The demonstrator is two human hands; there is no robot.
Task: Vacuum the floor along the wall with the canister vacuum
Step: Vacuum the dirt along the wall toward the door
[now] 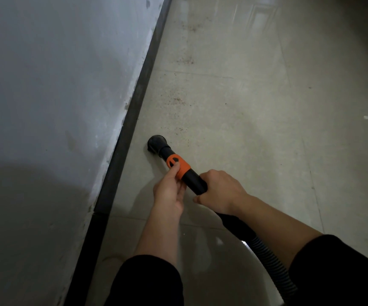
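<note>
A black vacuum wand with an orange collar points down at the pale tiled floor. Its round black nozzle sits on the floor close to the dark baseboard. My left hand holds the wand at the orange collar, thumb lying on it. My right hand grips the black tube just behind. A ribbed black hose runs back under my right forearm to the bottom right. The canister is out of view.
A grey-white wall fills the left side above the baseboard. Reddish-brown dust specks lie scattered on the tiles ahead of the nozzle, along the wall. A small white fleck lies at the right.
</note>
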